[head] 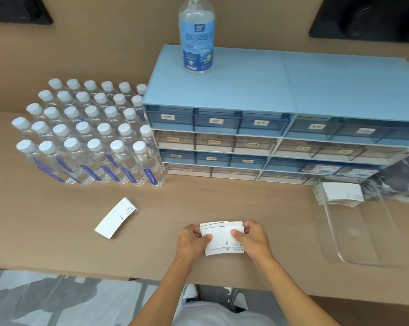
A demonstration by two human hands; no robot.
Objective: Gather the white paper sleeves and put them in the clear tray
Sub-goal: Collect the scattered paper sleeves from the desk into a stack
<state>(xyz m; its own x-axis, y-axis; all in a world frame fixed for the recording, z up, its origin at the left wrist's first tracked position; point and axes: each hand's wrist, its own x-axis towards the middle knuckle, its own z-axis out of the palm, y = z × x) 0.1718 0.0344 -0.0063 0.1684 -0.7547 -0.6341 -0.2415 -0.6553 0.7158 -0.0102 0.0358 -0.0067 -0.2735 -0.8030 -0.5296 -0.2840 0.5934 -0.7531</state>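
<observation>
gripping a small stack of white paper sleeves (222, 238) between them, the left hand (191, 240) and right hand (254, 238) pinch its two short ends near the table's (57, 231) front edge, thumbs lying on the top sleeve. a second loose stack of sleeves (116, 218) lies on the table at about nine o'clock from the hands, well apart. the clear tray (356, 234) sits at three o'clock, with a pile of sleeves (340, 193) in its far end. rows of capped water bottles (85, 135) stand at eleven o'clock, beside a blue drawer cabinet (269, 109) with a large bottle (197, 36) on top.
</observation>
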